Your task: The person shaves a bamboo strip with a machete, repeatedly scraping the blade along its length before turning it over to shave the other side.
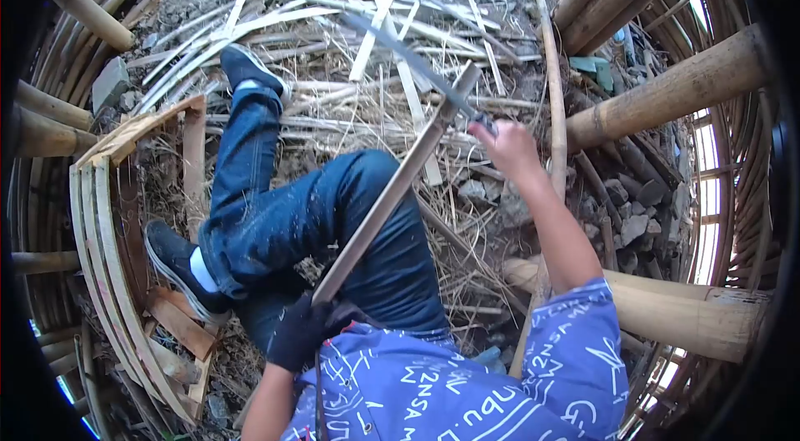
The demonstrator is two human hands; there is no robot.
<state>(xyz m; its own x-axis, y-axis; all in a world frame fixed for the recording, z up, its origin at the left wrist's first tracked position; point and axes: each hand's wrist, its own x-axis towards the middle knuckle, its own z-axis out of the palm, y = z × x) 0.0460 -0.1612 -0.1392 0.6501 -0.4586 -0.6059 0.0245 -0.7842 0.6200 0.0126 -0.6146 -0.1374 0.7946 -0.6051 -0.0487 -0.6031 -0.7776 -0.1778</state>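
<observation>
My right hand (pixel 512 149) is bare and closed round the handle of a long-bladed knife (pixel 421 66). Its grey blade points up and to the left, crossing a split bamboo strip (pixel 387 195) near the strip's far end. My left hand (pixel 300 328), in a black glove, grips the strip's near end close to my waist. From there the strip slants up across my bent knee (pixel 367 182), past the leg. Part of the left hand's fingers is hidden behind the strip and shirt.
Pale split bamboo strips (pixel 383 32) lie crisscrossed on the ground ahead. A slatted wooden crate (pixel 104 249) stands at left, beside my shoes. Thick bamboo poles (pixel 667 107) jut in from the right, above stones (pixel 633 228). Woven bamboo walls enclose both sides.
</observation>
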